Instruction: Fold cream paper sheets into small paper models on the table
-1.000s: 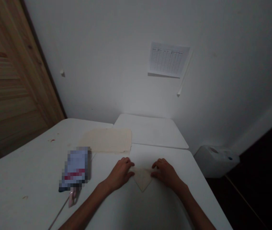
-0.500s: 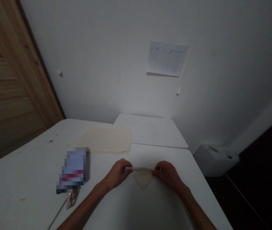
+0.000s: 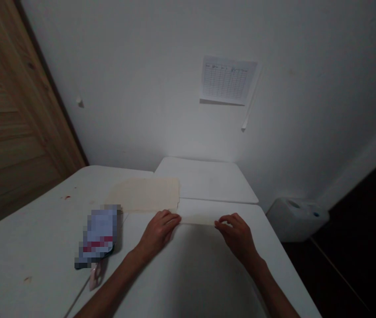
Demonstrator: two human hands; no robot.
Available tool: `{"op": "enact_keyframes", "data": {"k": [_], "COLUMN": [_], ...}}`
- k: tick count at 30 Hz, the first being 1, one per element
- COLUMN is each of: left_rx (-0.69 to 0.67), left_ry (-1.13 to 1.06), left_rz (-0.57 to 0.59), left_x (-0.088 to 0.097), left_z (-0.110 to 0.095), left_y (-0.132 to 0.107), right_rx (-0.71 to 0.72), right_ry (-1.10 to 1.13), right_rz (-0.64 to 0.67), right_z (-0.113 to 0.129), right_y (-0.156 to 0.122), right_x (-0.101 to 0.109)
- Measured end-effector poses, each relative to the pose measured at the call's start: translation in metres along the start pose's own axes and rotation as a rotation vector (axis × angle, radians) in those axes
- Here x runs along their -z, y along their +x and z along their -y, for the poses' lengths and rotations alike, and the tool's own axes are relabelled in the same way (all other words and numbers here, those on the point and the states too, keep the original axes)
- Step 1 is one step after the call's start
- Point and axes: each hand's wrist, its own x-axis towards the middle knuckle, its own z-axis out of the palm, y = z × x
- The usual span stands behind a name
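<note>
A folded piece of cream paper (image 3: 197, 221) stretches between my two hands over the white table, showing as a thin, narrow strip. The fingers of my left hand (image 3: 160, 228) are closed on its left end. At the other end, my right hand (image 3: 237, 230) pinches the paper between thumb and fingers. No downward point of the sheet shows below the strip. Beyond my left hand lies a stack of cream paper sheets (image 3: 144, 194), flat on the table.
On the left of the white table (image 3: 42, 229) lie a blurred bluish package (image 3: 98, 234) and pink-handled scissors (image 3: 95, 276), partly covered. A printed sheet (image 3: 227, 80) hangs on the wall. A white plastic container (image 3: 294, 221) stands right of the table.
The paper's triangular point, hanging toward me before, no longer shows; only a narrow strip does. Both hands have moved slightly away from me and the left fingers lie flatter over the edge.
</note>
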Motion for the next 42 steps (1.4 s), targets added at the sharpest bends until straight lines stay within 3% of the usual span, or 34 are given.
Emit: {"op": "enact_keyframes", "data": {"k": [4,7,15,20,25,29,42], "left_rx": [-0.019,-0.02,0.005,0.052,-0.046,-0.023,0.078], "left_ry": [0.128,0.152,0.144,0.179,0.028,-0.033,0.07], "left_rz": [0.237,0.306,0.302,0.296,0.372,0.385,0.328], "left_x": [-0.012,-0.015,-0.007,-0.025,-0.041,-0.045,-0.01], "left_z": [-0.003,-0.005,-0.022,-0.034,-0.044,-0.049,-0.041], "left_y": [-0.012,-0.016,-0.021,-0.018,-0.011,-0.013,-0.047], "right_rx": [0.088,0.108,0.04,0.009,-0.013,-0.058,-0.146], "right_ry": [-0.128,-0.148,-0.1,-0.144,-0.139,-0.141,-0.205], "right_rz": [0.096,0.137,0.204,0.186,0.188,0.155,0.191], "right_z": [-0.006,-0.009,0.007,0.021,0.019,0.017,0.028], "right_y": [-0.016,-0.024,-0.026,-0.022,-0.022,-0.026,-0.019], "right_x": [-0.016,-0.025,-0.015,-0.021,-0.026,-0.026,-0.023]}}
